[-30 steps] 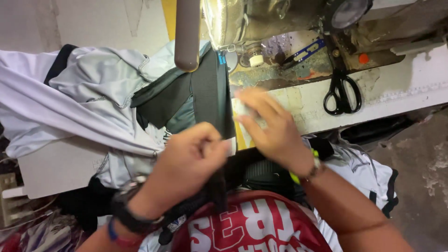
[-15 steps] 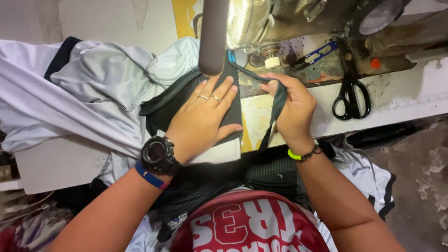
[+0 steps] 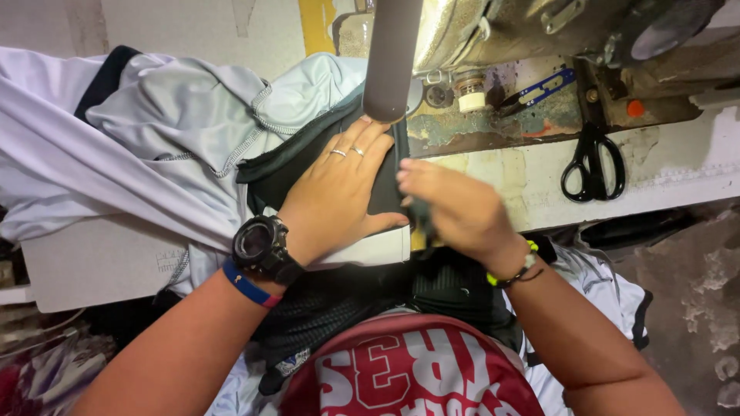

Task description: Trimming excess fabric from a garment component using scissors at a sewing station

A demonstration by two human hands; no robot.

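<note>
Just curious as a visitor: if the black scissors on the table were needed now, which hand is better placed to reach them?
Probably the right hand. The scissors lie on its side, with bare table between, and it only touches the dark fabric's edge. The left hand lies flat on that fabric, farther away.

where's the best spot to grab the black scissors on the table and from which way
Probably by the two handle loops of the black scissors, coming from the near edge of the table. The loops lie toward the person, with the closed blades pointing away at the sewing machine, so fingers slip in without crossing the tips. The right hand is the closer one.
</note>
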